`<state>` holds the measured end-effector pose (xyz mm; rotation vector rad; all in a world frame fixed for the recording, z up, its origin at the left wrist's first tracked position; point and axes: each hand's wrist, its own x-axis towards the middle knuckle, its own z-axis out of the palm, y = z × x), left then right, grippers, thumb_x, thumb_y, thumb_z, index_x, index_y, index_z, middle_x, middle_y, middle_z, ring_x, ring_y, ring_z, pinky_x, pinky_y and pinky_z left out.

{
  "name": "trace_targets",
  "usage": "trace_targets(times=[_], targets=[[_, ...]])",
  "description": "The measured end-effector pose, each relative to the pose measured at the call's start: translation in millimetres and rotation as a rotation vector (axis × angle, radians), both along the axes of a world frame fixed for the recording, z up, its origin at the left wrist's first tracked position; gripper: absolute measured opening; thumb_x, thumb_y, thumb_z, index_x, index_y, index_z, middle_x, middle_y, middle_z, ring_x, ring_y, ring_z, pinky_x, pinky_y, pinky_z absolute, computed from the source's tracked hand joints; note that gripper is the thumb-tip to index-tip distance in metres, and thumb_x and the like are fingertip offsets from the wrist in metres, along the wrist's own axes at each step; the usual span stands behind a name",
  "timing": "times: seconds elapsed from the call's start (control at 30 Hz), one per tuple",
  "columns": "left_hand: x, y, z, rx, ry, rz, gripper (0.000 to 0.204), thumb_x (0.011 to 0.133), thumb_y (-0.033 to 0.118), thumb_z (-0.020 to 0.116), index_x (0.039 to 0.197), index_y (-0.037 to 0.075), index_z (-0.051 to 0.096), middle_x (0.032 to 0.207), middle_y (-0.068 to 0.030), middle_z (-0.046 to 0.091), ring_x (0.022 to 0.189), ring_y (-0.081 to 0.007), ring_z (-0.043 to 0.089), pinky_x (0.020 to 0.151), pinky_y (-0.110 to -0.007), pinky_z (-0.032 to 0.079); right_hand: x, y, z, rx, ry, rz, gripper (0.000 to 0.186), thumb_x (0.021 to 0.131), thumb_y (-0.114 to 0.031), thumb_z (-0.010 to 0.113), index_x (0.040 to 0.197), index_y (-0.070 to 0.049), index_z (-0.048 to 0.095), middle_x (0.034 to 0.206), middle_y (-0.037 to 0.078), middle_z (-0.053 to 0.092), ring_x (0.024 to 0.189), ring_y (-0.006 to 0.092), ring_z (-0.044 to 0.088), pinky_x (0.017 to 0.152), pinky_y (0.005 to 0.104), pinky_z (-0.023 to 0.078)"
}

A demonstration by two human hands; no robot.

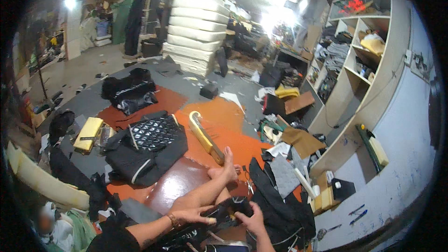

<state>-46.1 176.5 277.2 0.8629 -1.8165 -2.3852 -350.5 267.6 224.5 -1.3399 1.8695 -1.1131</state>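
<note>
In my lap, among my bare crossed legs, sits a black piece of material [225, 207] with stitched parts and a small tan patch showing. My left hand [196, 215] rests on its left side, fingers stretched out and apart. My right hand [249, 215] grips its right edge, the fingertips partly hidden. More black material with pale cord [184, 238] lies beneath my left forearm. A large black fabric piece [294, 219] and scissors [249, 186] lie to the right.
Black quilted material [156, 130], a curved yellow foam piece [203, 135], yellow foam blocks [91, 133] and scraps cover the orange and grey floor. A white foam stack [193, 23] stands behind. Cluttered white shelving [392, 28] lines the right; a long foam strip [42, 177] lies left.
</note>
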Motion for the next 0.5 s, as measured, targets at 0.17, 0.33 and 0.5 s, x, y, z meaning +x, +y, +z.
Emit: trace_targets(times=[0.17,0.33,0.5], targets=[[8,-30,90,-0.512,0.443,0.258,0.095,0.091,0.026,0.085,0.165,0.003,0.030,0.155,-0.0097,0.050,0.141,-0.0182,0.047,0.120,-0.037,0.036,55,-60,191,-0.403,-0.033,0.144,0.070,0.073,-0.009,0.089,0.135,-0.004,0.057,0.127,0.012,0.066,0.117,0.0235,0.065,0.105,0.0395,0.051],[39,-14,218,-0.700,0.636,0.706,0.079,0.090,0.016,0.082,0.156,-0.001,0.042,0.139,-0.0115,0.065,0.123,-0.0180,0.063,0.109,-0.034,0.049,65,-94,302,-0.703,-0.664,0.506,0.063,0.104,-0.040,0.067,0.152,-0.006,0.044,0.141,0.012,0.058,0.110,0.0239,0.069,0.096,0.0390,0.057],[58,-5,224,-0.623,0.842,1.247,0.054,0.094,0.018,0.081,0.139,0.002,0.056,0.128,-0.0084,0.069,0.114,-0.0167,0.066,0.099,-0.036,0.055,42,-30,267,-0.338,-0.116,0.560,0.081,0.090,-0.055,0.076,0.149,-0.005,0.050,0.134,0.011,0.064,0.120,0.0238,0.064,0.096,0.0374,0.052]])
